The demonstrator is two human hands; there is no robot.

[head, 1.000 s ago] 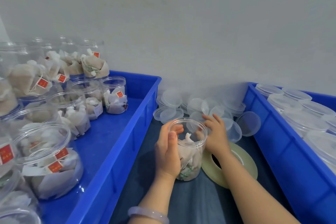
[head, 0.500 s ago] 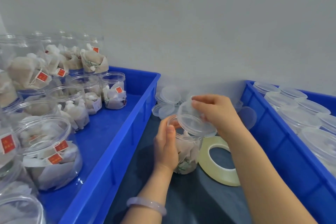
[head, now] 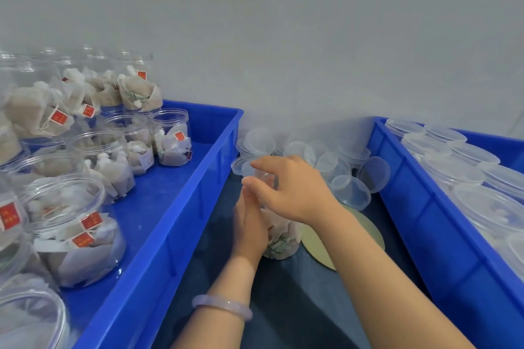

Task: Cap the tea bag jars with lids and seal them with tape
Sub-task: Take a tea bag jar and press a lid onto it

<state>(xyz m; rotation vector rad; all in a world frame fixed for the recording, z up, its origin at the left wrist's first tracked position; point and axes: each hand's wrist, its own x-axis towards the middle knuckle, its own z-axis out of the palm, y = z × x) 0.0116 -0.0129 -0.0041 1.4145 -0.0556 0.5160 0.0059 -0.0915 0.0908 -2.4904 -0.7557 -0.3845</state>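
Capping step: tea bag jar [head: 280,238] on the desk [head: 283,306] is gripped at its side by the left hand [head: 249,224], lid [head: 268,178] is clamped onto its mouth by the right hand [head: 292,190]; once seated, the tape roll [head: 368,231] just beside is likely needed.

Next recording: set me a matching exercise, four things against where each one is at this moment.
Things
1. tape roll
2. loose lids
3. open jars
4. centre jar

Places
A. gripped by the left hand, with the right hand over its top
B. in the left blue crate
C. flat on the dark surface, partly behind the right forearm
D. heaped at the foot of the wall

Pairs: 1-C, 2-D, 3-B, 4-A
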